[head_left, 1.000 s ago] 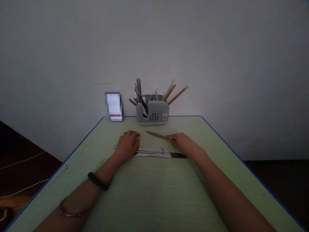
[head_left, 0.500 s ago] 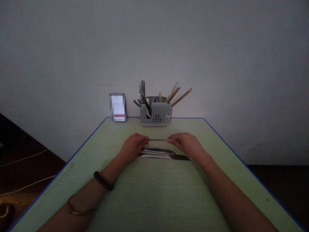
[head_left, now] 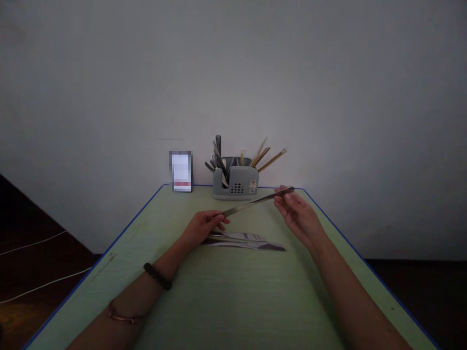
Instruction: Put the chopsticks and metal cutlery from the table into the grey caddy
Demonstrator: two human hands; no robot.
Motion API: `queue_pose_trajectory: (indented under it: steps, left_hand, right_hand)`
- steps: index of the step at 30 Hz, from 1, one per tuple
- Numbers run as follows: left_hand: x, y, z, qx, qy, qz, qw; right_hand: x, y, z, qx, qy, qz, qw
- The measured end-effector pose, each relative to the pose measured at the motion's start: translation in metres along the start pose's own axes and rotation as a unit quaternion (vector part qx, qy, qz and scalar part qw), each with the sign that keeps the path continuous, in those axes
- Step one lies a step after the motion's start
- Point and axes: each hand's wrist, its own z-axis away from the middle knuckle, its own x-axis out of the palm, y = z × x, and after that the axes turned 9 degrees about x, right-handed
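Observation:
A long, thin metal table knife (head_left: 251, 202) is held above the table between my two hands, slanting up to the right. My left hand (head_left: 203, 226) pinches its lower left end between thumb and fingers. At the raised right end, my right hand (head_left: 302, 216) has thumb and fingers closed on it. Just below, two more metal knives lie side by side on the table: the nearer one (head_left: 260, 245) and the farther one (head_left: 242, 236). Their left ends are partly hidden by my left hand.
The pale green table (head_left: 233, 296) has a blue edge and meets the wall at the back. A grey cutlery holder (head_left: 233, 191) with metal utensils and wooden chopsticks stands there. A phone with a lit screen (head_left: 181, 170) leans upright to its left.
The held knife has gone from level to tilted, its right end raised with my right hand, which has moved up and right. The camera view has shifted slightly.

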Motion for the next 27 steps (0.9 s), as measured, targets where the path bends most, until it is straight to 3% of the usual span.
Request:
queue_pose_trajectory:
  steps: [3,7,10,13,16,20,24,27]
  left_hand:
    - [0.004,0.001,0.000,0.014,0.006,-0.007,1.000]
    - [0.008,-0.003,0.000,0.041,0.013,-0.090,0.995]
    - [0.009,-0.009,0.000,0.050,0.043,-0.150,0.986]
    - [0.009,-0.012,0.000,0.070,0.039,-0.198,0.977]
    - [0.008,-0.013,0.000,0.077,0.022,-0.228,0.970]
    - [0.008,-0.013,0.000,0.072,0.020,-0.255,0.964]
    - [0.008,-0.012,0.000,0.059,0.022,-0.272,0.960]
    - [0.008,-0.010,0.000,0.049,0.018,-0.278,0.959]
  right_hand:
    - [0.017,0.013,0.006,-0.012,-0.022,0.022,0.999]
    - [0.043,0.011,0.010,-0.084,-0.013,0.153,0.985]
    - [0.070,-0.018,0.001,-0.195,0.014,0.247,0.949]
    - [0.101,-0.057,-0.020,-0.310,0.026,0.293,0.904]
    - [0.129,-0.086,-0.050,-0.359,0.030,0.372,0.856]
    - [0.154,-0.094,-0.090,-0.314,0.026,0.525,0.790]
    - [0.168,-0.082,-0.114,-0.227,0.034,0.652,0.723]
    - [0.175,-0.069,-0.121,-0.189,0.046,0.697,0.690]
